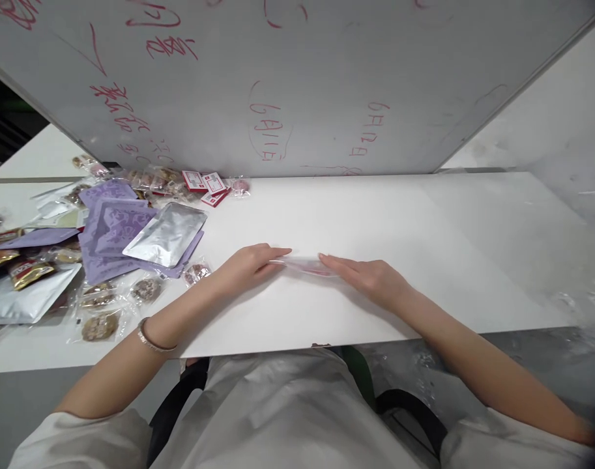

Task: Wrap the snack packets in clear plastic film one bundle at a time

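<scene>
A thin, clear plastic bag [304,264] with something pinkish in it is stretched between my hands, just over the white table. My left hand [252,264] grips its left end, thumb below and fingers above. At the opposite end my right hand [368,277] pinches the bag with the fingertips. Seen almost edge-on, the bag shows little of what is inside. Left of my left hand lies a small clear packet [196,271] with a brown piece in it.
Purple patterned pouches [116,228] and a silver pouch [167,233] are heaped on the left. Around them are gold-red sachets [28,270] and wrapped brown pieces [100,324]. Red-and-white cards [206,184] lie by the whiteboard [317,85], which stands along the table's [424,247] back.
</scene>
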Tool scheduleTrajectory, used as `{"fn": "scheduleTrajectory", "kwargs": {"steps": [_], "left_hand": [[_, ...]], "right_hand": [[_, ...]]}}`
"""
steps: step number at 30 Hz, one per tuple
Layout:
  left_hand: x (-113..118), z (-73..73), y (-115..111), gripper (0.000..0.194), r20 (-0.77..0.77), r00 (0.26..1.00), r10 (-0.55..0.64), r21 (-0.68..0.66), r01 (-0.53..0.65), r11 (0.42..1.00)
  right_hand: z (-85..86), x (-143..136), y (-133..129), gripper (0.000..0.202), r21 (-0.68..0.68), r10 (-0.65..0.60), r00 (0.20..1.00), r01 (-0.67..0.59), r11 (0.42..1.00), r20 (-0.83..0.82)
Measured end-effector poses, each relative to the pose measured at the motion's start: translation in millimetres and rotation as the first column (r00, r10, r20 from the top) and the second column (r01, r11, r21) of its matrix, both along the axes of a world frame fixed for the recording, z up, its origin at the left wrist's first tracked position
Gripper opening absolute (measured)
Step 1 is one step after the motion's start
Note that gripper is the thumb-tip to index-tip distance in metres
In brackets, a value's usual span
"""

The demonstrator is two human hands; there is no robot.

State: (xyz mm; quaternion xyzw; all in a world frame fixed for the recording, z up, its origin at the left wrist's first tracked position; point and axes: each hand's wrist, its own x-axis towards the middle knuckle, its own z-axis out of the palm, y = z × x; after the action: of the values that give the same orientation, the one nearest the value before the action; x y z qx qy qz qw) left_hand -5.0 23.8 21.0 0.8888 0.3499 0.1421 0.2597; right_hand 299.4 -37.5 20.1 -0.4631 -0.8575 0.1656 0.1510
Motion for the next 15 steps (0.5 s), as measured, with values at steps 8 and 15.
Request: {"fn": "scheduleTrajectory", "kwargs": {"steps": [8, 15], "left_hand": [[-3.5, 6.3, -0.9, 0.048, 0.234, 0.925, 0.301, -0.529, -0.138, 0.837], [-0.5, -2.1, 6.2, 0.049, 0.21, 0.907, 0.365, -0.607, -0.171, 0.776]], "right_hand": [[4.0, 99.3, 27.9, 0.032, -0.461, -0.715, 0.32, 0.588, 0.664, -0.622], [-3.1, 204.6, 100.9, 0.005, -0.524, -0.748, -0.132, 0.791, 0.317, -0.65]]}}
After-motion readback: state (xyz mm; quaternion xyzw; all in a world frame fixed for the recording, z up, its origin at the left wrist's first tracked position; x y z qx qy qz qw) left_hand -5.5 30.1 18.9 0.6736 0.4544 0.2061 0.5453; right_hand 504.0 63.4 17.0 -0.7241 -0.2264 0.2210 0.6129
